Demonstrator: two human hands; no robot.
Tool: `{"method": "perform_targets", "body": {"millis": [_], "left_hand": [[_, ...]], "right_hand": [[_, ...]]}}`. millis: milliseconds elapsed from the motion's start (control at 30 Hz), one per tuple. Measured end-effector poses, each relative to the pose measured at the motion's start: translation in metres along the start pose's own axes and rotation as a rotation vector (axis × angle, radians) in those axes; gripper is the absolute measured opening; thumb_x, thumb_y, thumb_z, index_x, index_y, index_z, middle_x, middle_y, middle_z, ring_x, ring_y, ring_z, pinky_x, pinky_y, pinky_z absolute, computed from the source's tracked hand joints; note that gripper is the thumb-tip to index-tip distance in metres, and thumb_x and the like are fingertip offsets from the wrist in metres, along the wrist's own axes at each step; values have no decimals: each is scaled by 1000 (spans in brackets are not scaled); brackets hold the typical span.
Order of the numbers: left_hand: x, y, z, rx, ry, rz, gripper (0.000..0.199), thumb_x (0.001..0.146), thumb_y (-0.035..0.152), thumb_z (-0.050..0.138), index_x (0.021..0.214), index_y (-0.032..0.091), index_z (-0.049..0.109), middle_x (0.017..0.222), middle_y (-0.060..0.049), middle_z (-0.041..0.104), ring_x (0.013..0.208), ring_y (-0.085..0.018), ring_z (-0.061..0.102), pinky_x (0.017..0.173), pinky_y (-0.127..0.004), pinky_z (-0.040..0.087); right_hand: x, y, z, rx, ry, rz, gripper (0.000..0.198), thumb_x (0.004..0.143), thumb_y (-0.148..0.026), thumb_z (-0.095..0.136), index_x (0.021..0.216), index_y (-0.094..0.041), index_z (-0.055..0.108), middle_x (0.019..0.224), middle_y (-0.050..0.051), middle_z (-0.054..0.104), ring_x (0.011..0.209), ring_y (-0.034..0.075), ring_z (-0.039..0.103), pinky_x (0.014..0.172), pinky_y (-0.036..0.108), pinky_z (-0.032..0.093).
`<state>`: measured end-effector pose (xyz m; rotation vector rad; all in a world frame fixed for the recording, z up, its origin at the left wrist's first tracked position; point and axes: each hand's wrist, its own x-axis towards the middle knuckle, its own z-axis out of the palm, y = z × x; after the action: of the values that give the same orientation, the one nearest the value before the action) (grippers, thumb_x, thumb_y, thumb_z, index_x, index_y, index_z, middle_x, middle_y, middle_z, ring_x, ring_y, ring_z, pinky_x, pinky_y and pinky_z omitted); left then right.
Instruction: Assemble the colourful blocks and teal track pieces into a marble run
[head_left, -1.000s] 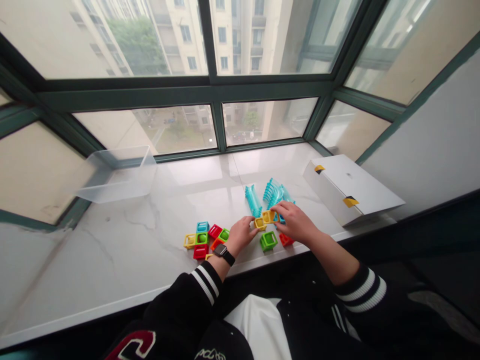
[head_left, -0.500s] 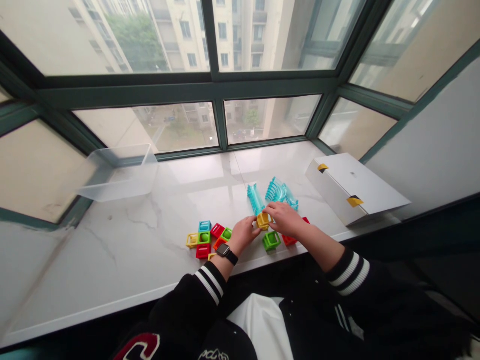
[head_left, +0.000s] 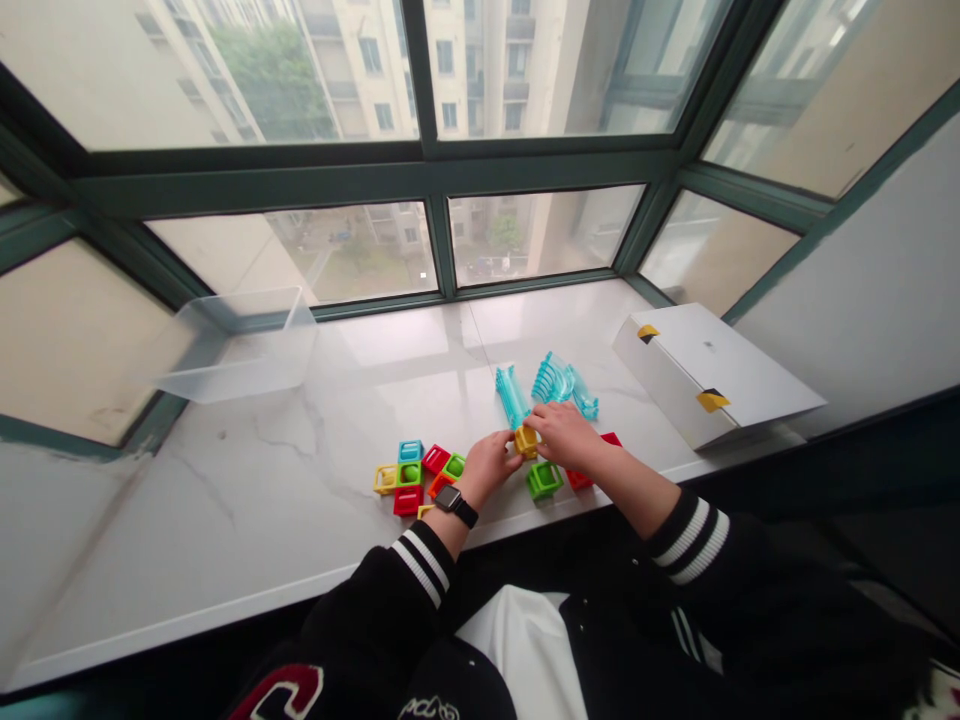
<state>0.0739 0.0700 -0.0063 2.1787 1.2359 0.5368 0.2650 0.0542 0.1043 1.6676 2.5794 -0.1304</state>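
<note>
Between my two hands is a yellow block (head_left: pixel 526 441), an open-sided cube. My left hand (head_left: pixel 490 467) grips its left side, with a watch on the wrist. From the right, my right hand (head_left: pixel 564 432) has its fingers closed on the same block. Just beyond the block lies a clear blue ribbed track piece (head_left: pixel 511 394). A green block (head_left: pixel 544 481) sits on the sill below my right hand, and a red block (head_left: pixel 579 480) is partly hidden under my right forearm. Left of my left wrist are several coloured blocks, among them a green one (head_left: pixel 409 475) and a red one (head_left: pixel 408 500).
Curved clear blue track pieces (head_left: pixel 555 378) lie behind my right hand. A white box (head_left: pixel 720 375) with yellow-and-black tabs stands at the right. At the far left is a transparent plastic bin (head_left: pixel 247 375). Window frames bound the marble sill (head_left: pixel 262 500) at the back.
Almost nothing differs. Both hands keep hold of the yellow block, and my right forearm has shifted slightly to the left.
</note>
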Motion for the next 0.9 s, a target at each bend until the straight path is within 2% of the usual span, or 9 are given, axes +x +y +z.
{"method": "perform_targets", "body": {"millis": [333, 500, 900], "left_hand": [[-1, 3, -3, 44, -21, 4, 31, 89, 31, 74, 118, 23, 69, 115, -7, 77, 98, -23, 73, 88, -33, 56], [-2, 8, -7, 2, -28, -62, 44, 87, 33, 75, 129, 27, 64, 122, -5, 77, 95, -22, 74, 85, -32, 58], [-3, 11, -11, -31, -16, -66, 33, 89, 36, 74, 121, 29, 65, 122, -3, 78, 90, -21, 76, 79, -31, 55]], "right_hand": [[3, -1, 3, -35, -27, -5, 28, 89, -23, 75, 116, -21, 73, 117, 11, 70, 111, 31, 62, 89, 37, 40], [3, -1, 0, -21, -39, -3, 29, 89, -24, 77, 118, -22, 72, 118, 11, 70, 112, 31, 62, 89, 37, 40], [4, -1, 0, 1, -35, 17, 22, 91, -26, 77, 112, -23, 75, 114, 9, 72, 105, 28, 67, 84, 34, 42]]}}
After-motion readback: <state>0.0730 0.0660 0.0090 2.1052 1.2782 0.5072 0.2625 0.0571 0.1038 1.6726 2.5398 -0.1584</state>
